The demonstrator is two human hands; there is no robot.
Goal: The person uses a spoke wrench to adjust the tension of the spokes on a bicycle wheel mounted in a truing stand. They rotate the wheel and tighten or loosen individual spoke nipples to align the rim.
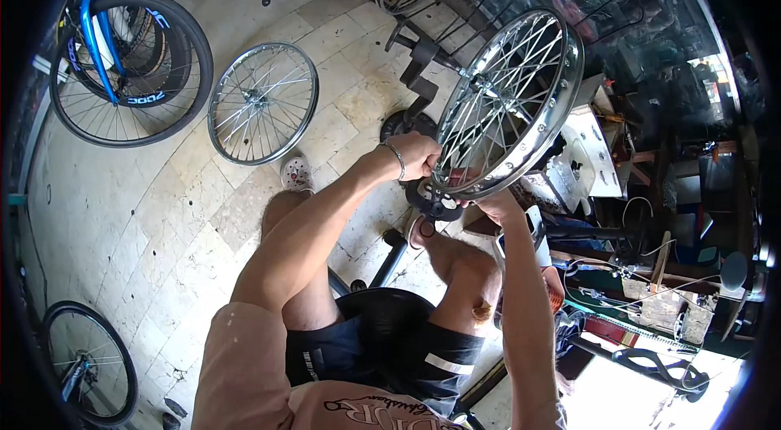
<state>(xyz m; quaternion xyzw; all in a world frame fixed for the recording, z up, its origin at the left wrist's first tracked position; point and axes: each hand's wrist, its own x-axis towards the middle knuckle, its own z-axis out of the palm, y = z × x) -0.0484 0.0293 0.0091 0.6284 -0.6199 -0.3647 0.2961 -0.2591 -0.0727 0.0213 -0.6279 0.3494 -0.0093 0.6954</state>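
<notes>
Nearest us, back from both hands, we see a pale pink shirt [244, 357] with dark outlined lettering across its chest, partly folded out of sight. Just ahead of it are dark shorts [325, 349] bearing a small line of white print on the left leg, too small for us to read.

Farther out, our left hand [416, 155], a bracelet [396, 160] at its wrist, has its fingers curled together at the near edge of a chrome spoked wheel [486, 87]; we cannot tell what they pinch. Our right hand [495, 204] is cupped round the underside of the same rim, to the right of the left hand, the two slightly apart. The wheel rises tilted above and beyond both hands, and we make out no writing on its rim. Just beyond the left hand, a dark metal stand [419, 76] reaches toward the wheel's hub.

Past the left hand, farther to its left, a second chrome wheel [262, 103] sits over the floor tiles. Beyond that, a black-tyred wheel [203, 43] stands by a blue bicycle frame [95, 31]; pale blue and white lettering shows within its circle.
</notes>
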